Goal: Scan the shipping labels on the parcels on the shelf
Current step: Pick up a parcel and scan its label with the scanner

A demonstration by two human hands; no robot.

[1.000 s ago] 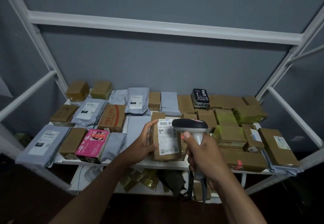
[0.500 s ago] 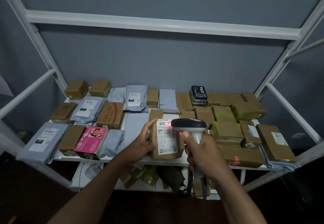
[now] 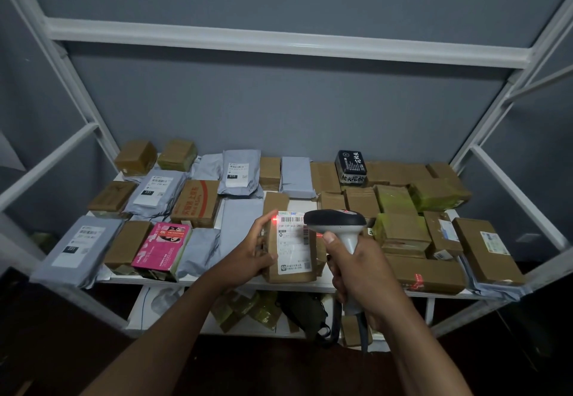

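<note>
A brown cardboard parcel (image 3: 291,250) with a white shipping label (image 3: 293,242) stands tilted up at the front of the white shelf (image 3: 310,285). My left hand (image 3: 255,251) grips its left edge, fingers curled behind and thumb on the front. My right hand (image 3: 361,274) holds a handheld barcode scanner (image 3: 336,222) by its grey handle, the black head just right of the label's top. A red light spot glows at the label's upper left corner, beside the barcode.
Many brown boxes and grey mailer bags cover the shelf, with a pink box (image 3: 161,248) at front left and a black box (image 3: 350,166) at the back. White frame bars (image 3: 279,41) cross above and at both sides. A lower shelf (image 3: 173,309) holds more packages.
The red scanner light now falls on the label's upper left, near the barcode; a second ago none showed there. Both hands and the parcel have stayed nearly still.
</note>
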